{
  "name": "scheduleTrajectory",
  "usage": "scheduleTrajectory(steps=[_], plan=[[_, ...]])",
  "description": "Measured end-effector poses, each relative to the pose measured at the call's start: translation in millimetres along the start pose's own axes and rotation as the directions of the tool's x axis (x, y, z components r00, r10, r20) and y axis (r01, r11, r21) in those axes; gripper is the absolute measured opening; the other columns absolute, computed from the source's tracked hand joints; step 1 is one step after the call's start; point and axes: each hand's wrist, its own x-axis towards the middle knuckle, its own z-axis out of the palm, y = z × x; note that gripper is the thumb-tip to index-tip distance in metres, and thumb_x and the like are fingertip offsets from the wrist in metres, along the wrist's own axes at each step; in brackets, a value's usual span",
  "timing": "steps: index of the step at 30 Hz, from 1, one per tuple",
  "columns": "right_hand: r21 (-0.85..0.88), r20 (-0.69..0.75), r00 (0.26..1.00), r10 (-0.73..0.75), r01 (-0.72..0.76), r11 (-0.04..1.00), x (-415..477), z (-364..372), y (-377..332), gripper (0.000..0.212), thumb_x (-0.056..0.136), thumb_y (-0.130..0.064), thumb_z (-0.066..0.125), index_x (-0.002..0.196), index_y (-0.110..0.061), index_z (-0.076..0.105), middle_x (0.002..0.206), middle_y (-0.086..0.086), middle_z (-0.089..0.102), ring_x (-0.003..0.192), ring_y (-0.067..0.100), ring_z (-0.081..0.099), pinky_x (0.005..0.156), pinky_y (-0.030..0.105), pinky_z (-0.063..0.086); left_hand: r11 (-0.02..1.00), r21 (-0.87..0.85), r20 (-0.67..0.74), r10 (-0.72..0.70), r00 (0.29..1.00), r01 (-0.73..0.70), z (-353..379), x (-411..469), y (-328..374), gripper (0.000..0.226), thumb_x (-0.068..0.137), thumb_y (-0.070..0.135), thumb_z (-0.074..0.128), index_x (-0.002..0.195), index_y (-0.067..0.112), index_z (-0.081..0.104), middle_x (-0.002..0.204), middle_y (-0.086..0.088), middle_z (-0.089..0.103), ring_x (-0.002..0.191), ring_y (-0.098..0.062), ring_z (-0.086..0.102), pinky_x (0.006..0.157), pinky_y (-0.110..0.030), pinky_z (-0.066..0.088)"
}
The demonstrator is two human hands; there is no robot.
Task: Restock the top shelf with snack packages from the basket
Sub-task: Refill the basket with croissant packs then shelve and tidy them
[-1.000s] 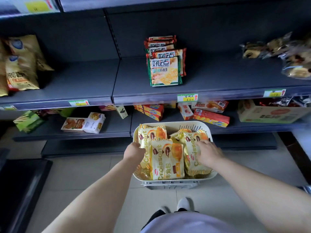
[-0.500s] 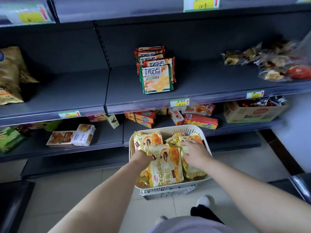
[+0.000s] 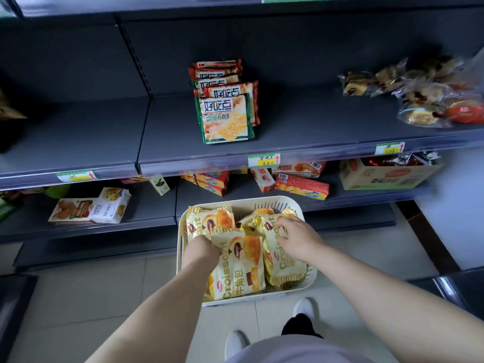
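The white basket (image 3: 180, 247) sits at six o'clock in the view, just ahead of the person's shoes (image 3: 303, 309), and it is full of yellow croissant packages. The left hand (image 3: 200, 251) grips the front package (image 3: 238, 268) at that pack's ten o'clock corner, its fingers tucked out of sight behind the film. The right hand (image 3: 298, 238) lies on the right-hand package (image 3: 281, 268), fingers (image 3: 281, 221) spread and bent over its top; whether they have closed a pinch I cannot tell. These look like light, puffy, air-filled bags with soft pastry inside, so the slick film will likely slide and crinkle. A hold along the sealed top edge or a corner should carry one without crushing it. At twelve o'clock the grey shelf (image 3: 327, 121) has bare board beside the cracker packs (image 3: 225, 119).
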Motion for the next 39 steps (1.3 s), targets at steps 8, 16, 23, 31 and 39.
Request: scheduleTrajectory(steps=[8, 16, 23, 31, 39], plan=[[-0.004, 0.067, 0.997, -0.037, 0.037, 0.999, 15.2, -17.3, 2.4, 0.041, 0.093, -0.019, 0.053, 0.133, -0.027, 0.053, 0.143, -0.004, 0.046, 0.128, 0.018, 0.047, 0.101, 0.032, 0.043, 0.942, -0.333, -0.091, 0.005, 0.996, -0.035, -8.3, -10.6, 19.1, 0.008, 0.091, 0.021, 0.066, 0.094, 0.015, 0.061, 0.085, 0.002, 0.056, 0.073, -0.016, 0.054, 0.064, -0.026, 0.040], [0.021, 0.116, 0.970, -0.212, 0.211, 0.977, 12.7, -29.7, -27.8, 0.083, 0.080, -0.043, 0.072, 0.148, -0.029, 0.027, 0.153, -0.003, 0.032, 0.138, 0.018, 0.034, 0.108, 0.036, 0.037, 0.891, -0.342, -0.077, 0.291, 0.954, -0.299, -41.4, -26.8, 40.9, 0.028, 0.092, 0.015, 0.065, 0.071, 0.019, 0.048, 0.075, 0.003, 0.053, 0.071, -0.017, 0.048, 0.060, -0.026, 0.037], [0.098, 0.102, 0.984, -0.145, 0.135, 0.986, 1.5, -20.4, -40.1, 0.096, 0.069, -0.053, 0.079, 0.144, -0.024, 0.028, 0.142, 0.000, 0.046, 0.128, 0.023, 0.046, 0.101, 0.039, 0.042, 0.833, -0.215, -0.072, 0.507, 0.859, -0.510, -70.8, -52.7, 61.3, 0.026, 0.093, 0.016, 0.064, 0.073, 0.019, 0.047, 0.074, 0.003, 0.057, 0.061, -0.014, 0.046, 0.052, -0.024, 0.035], [0.367, -0.064, 0.997, 0.046, -0.019, 0.930, -27.5, -6.7, -32.9, 0.070, 0.072, -0.054, 0.076, 0.127, -0.022, 0.044, 0.119, -0.003, 0.059, 0.106, 0.021, 0.058, 0.089, 0.040, 0.051, 0.800, -0.176, -0.222, 0.536, 0.815, -0.574, -78.2, -61.0, 55.3, 0.030, 0.093, 0.027, 0.063, 0.121, 0.019, 0.060, 0.115, 0.001, 0.065, 0.092, -0.016, 0.059, 0.074, -0.030, 0.049], [0.838, -0.024, 0.968, 0.251, -0.118, 0.533, -63.1, -9.1, 11.2, 0.071, 0.067, -0.045, 0.084, 0.124, -0.023, 0.048, 0.122, 0.003, 0.060, 0.109, 0.022, 0.060, 0.097, 0.046, 0.049, 0.849, -0.510, 0.209, 0.276, 0.938, -0.136, -70.2, -66.0, 45.0, 0.084, 0.079, 0.060, 0.070, 0.145, 0.020, 0.037, 0.137, -0.003, 0.054, 0.122, -0.029, 0.052, 0.098, -0.048, 0.044]])
